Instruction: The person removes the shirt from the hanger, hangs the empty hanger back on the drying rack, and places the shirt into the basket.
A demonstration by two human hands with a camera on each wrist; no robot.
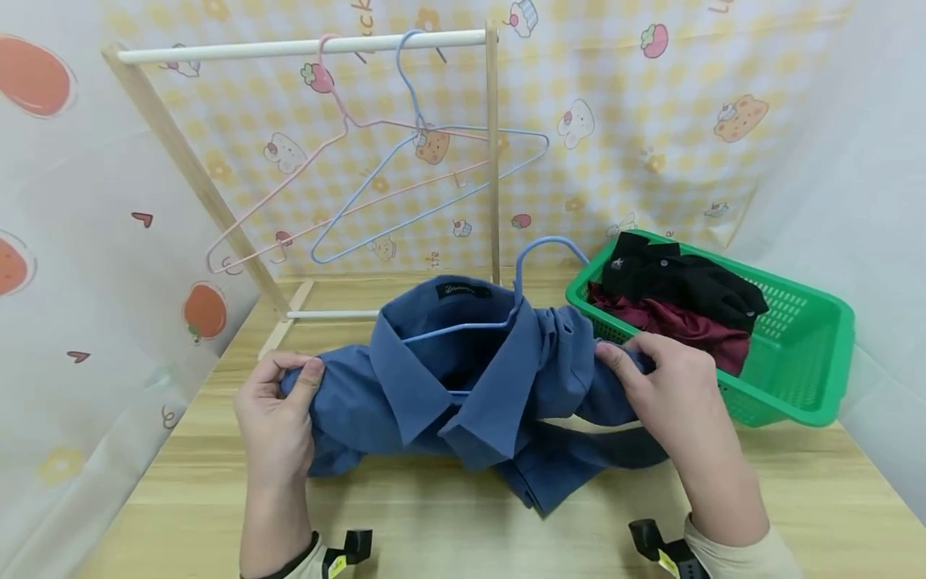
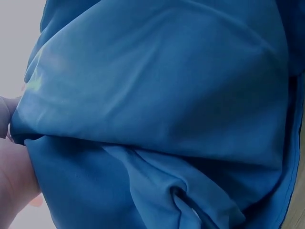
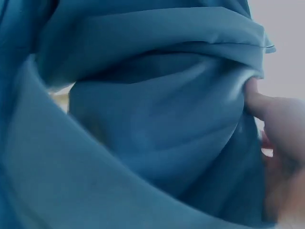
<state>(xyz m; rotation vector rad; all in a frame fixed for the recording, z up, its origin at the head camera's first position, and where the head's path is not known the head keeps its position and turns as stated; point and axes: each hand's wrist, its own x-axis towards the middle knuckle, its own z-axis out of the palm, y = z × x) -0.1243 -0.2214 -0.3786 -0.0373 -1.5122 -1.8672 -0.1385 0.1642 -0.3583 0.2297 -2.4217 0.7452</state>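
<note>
A blue collared shirt [image 1: 427, 410] is spread between both hands over the table, its collar facing up. Inside the collar sits a light blue hanger [image 1: 463, 327], whose hook rises above the neck opening and leans right. My left hand [image 1: 278, 422] pinches the shirt's left shoulder between thumb and fingers. On the other side my right hand [image 1: 676, 394] pinches bunched cloth at the right shoulder. Both wrist views are filled mostly by blue cloth, with the left thumb side [image 2: 16, 171] and right fingers [image 3: 276, 119] at the edges. Most of the hanger's body is hidden inside the shirt.
Behind the shirt stands a wooden rack [image 1: 493, 161] with a white rail, bearing a pink hanger [image 1: 282, 189] and another blue hanger [image 1: 362, 189]. A green basket [image 1: 817, 362] at the right holds black clothing [image 1: 680, 277] and dark red clothing [image 1: 676, 322].
</note>
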